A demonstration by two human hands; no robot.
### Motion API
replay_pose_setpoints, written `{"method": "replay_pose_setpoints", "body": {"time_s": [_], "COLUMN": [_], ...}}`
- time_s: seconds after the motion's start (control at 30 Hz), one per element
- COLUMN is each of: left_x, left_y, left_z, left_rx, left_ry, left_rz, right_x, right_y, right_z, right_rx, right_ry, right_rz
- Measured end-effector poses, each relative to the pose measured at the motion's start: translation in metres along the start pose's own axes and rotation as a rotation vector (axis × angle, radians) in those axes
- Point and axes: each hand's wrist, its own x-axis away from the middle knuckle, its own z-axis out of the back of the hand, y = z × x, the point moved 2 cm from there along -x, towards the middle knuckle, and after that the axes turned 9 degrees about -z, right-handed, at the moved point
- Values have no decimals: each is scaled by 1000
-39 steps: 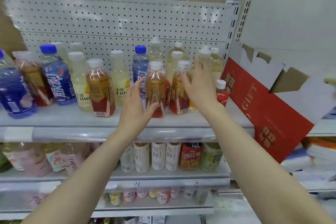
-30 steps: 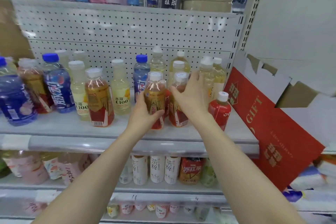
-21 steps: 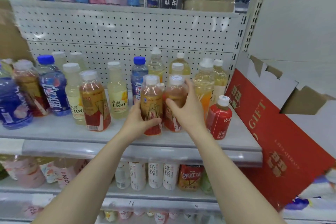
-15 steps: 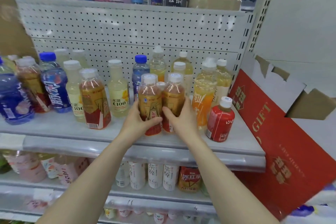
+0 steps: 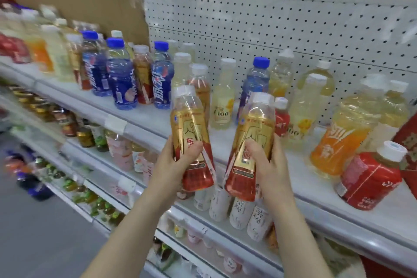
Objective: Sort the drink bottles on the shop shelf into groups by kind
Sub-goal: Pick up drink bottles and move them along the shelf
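My left hand [image 5: 172, 165] grips one gold-and-red labelled tea bottle [image 5: 190, 126] and my right hand [image 5: 268, 162] grips a second one of the same kind [image 5: 250, 142]. Both bottles are lifted off the shelf [image 5: 144, 119] and held side by side in front of its edge, tilted slightly. A third such bottle [image 5: 200, 88] stands on the shelf just behind the left one. Blue-capped blue bottles [image 5: 121, 79] stand in a cluster to the left, and one [image 5: 255, 83] stands behind my right-hand bottle. Pale yellow C100 bottles [image 5: 223, 99] stand at the middle.
At the right stand an orange-labelled bottle [image 5: 345, 133] and a short red bottle [image 5: 372, 174]. A red gift box [image 5: 408, 142] leans at the far right edge. A pegboard back wall [image 5: 270, 25] rises behind. Lower shelves [image 5: 225, 205] hold white and assorted bottles. Aisle floor lies lower left.
Both hands have lifted the two gold-and-red bottles off the shelf and drawn them toward me. The view has swung to the left, showing more of the shelf's left side.
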Motion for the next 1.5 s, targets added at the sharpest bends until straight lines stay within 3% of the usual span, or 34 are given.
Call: {"method": "replay_pose_setpoints", "body": {"time_s": [0.23,0.4,0.8,1.5], "left_x": [45,50,-2,-247], "left_y": [-21,-9,40,56], "left_z": [130,237,449,655], "left_rx": [19,-10,-80,-79], "left_ry": [260,368,371,230], "left_rz": [161,186,187,125], "right_x": [15,18,7,-167], "right_y": [55,79,80,89], "right_z": [-120,-224,-450,-704], "right_rx": [-31,-78,-102,-87], "right_ry": [-270,-358,-385,-302], "right_rz": [-238,-323,-368,-303]}}
